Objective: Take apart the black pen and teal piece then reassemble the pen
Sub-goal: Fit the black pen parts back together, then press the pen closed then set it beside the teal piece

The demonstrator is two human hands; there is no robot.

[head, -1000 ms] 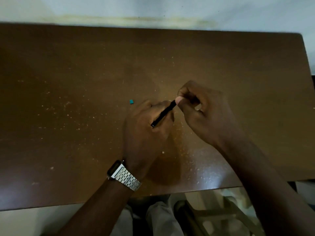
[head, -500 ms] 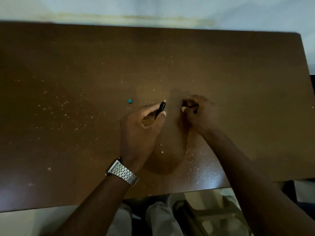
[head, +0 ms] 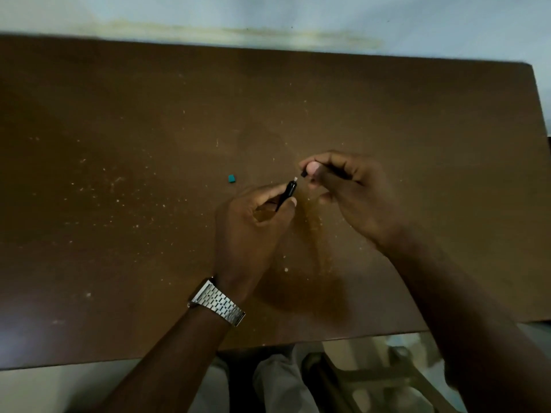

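**Pen split in two; small parts at risk**

The black pen barrel [head: 288, 193] is held above the desk [head: 119, 234] by the left hand [head: 250, 231], fingers closed round its lower half, pale tip pointing up-right. A small black cap piece [head: 304, 173] is pinched by the right hand [head: 348, 186], just beside the tip but apart from it. The teal piece [head: 231, 178] lies loose on the desk, left of both hands.

Risks judged: the cap could be dropped if pinched loosely; the teal piece could be brushed away; misaligned joining could jam.
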